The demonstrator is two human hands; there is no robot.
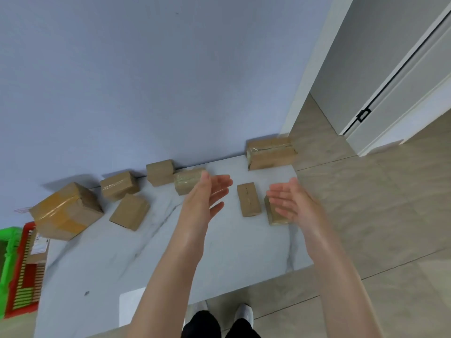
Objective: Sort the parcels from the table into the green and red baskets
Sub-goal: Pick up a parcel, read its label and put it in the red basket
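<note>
Since both hands, the left (pixel 207 193) and right (pixel 292 203), hover open and empty either side of the small box (pixel 249 200) on the surface (pixel 146 259), I'd guess it's light, stiff cardboard, best pinched by its long sides.

You have one view only, from the camera on your head, looking forward and steeply down, tilted. It takes in the white table (pixel 219 252) close below you, the blue wall (pixel 146 81) behind it, the tiled floor (pixel 390 215) on the right and your shoes (pixel 244 311) at the bottom edge.
</note>
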